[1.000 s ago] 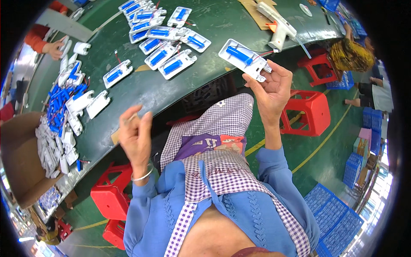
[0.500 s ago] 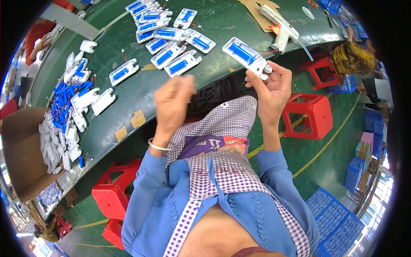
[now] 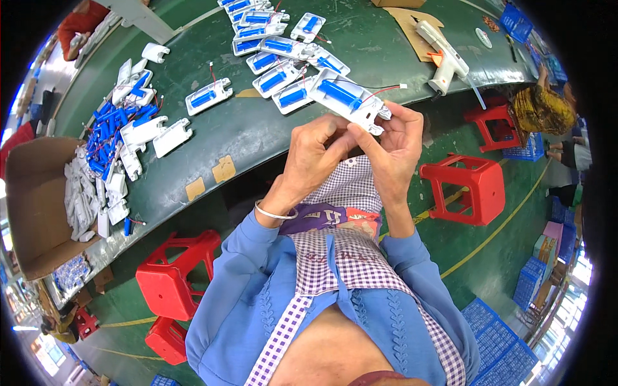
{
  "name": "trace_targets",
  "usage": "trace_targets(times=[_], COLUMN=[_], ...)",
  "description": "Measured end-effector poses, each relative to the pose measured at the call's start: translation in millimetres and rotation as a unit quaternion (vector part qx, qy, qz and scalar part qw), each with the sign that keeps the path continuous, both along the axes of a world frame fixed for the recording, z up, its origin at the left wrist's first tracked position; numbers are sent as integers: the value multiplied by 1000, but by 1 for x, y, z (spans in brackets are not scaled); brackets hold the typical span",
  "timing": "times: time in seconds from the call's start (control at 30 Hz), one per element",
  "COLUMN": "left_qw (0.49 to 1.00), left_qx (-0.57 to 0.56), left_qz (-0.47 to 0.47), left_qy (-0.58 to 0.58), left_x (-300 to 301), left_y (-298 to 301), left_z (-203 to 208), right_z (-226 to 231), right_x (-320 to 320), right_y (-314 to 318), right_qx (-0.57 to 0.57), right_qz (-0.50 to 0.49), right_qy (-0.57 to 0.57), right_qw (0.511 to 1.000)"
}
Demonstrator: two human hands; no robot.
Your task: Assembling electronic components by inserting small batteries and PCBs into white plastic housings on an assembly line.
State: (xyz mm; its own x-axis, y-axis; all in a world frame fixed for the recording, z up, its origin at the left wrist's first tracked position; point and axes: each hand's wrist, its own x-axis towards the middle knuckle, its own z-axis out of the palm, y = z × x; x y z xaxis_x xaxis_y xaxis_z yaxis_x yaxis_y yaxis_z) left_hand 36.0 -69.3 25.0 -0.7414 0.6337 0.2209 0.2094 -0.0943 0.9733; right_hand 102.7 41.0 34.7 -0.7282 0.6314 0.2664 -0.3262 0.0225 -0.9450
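Observation:
A white plastic casing is held up over the table's near edge, tilted, with a blue cylindrical battery lying in it. Red and black wires run from the battery to a small white plug sticking out to the right. My right hand pinches the casing's notched near end between thumb and fingers. Against the same end, from the left, my left hand is closed, its thumb and fingertips on the casing's edge; some of its fingertips are hidden. Similar casings with batteries lie just beyond.
Loose blue batteries and white casings are heaped at left by a cardboard box. A white glue gun lies at far right. Red stools stand beside the green table. Other people work nearby.
My left hand has moved right and come up to the casing. The casing has shifted slightly left and nearer, and its plug now stands out to the right.

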Motion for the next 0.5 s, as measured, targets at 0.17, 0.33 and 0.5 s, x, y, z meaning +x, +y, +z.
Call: trace_targets(times=[0.17,0.33,0.5], left_qw=[998,958,891], left_qx=[36,185,324], left_qz=[39,115,219], left_qy=[15,-186,-231], left_x=[-7,-19,-44], left_y=[-17,-53,-105], left_z=[0,-14,-27], right_z=[1,-6,-14], right_x=[-2,3,14], right_y=[4,30,59], right_qx=[-83,-162,-66], right_qz=[6,-29,-134], right_qy=[24,18,25], right_qw=[996,986,989])
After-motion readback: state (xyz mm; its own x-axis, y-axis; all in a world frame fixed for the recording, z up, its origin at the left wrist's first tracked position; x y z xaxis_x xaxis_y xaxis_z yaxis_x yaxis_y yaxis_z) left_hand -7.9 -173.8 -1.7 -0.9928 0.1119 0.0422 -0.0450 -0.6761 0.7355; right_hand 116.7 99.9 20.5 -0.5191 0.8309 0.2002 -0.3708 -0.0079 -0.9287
